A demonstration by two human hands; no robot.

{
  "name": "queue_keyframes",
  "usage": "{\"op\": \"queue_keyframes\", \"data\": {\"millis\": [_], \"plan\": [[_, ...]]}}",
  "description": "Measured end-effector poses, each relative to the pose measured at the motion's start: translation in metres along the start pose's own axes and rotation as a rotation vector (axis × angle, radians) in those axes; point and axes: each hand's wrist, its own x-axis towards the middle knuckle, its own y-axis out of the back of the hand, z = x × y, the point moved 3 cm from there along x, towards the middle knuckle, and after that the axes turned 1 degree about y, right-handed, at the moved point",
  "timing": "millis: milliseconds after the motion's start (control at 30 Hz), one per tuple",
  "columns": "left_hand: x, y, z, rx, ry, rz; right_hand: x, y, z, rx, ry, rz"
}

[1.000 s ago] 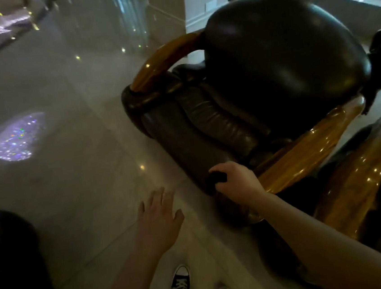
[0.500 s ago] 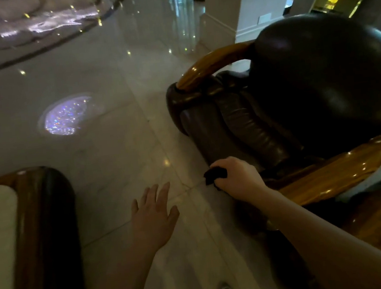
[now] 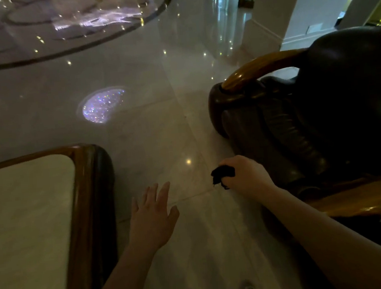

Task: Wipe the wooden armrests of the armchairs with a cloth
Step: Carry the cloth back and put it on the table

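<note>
right hand (image 3: 246, 173) drifted off near armrest (image 3: 364, 194), gripping seemingly dark cloth (image 3: 222, 173)

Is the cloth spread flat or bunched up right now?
Bunched up. The dark cloth is a crumpled wad in the right hand, only a small clump poking past the curled fingers.

One head-worn camera looks forward and down, close over the floor (image 3: 159, 128) beside the armchair (image 3: 322, 111).

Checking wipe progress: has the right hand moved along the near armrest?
Yes. The right hand with the cloth has slid off the near armrest's front end.
</note>
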Motion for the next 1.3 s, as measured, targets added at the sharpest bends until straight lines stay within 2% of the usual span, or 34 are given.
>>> {"op": "queue_keyframes", "data": {"millis": [300,467,833,1133,1300], "plan": [[-0.042,0.021,-0.083,-0.049,0.157,0.047,0.011,-0.041,-0.088,0.009,0.146,-0.062],[-0.055,0.022,-0.118,-0.050,0.308,0.049,0.034,-0.064,-0.130,-0.040,0.259,-0.168],[-0.076,0.030,-0.147,-0.056,0.652,0.100,0.087,-0.110,-0.200,-0.027,0.538,-0.446],[-0.146,0.018,-0.168,-0.116,0.961,0.174,0.072,-0.168,-0.271,0.002,0.799,-0.701],[-0.197,0.013,-0.196,-0.121,1.065,0.181,0.050,-0.215,-0.314,-0.091,0.885,-0.765]]}}
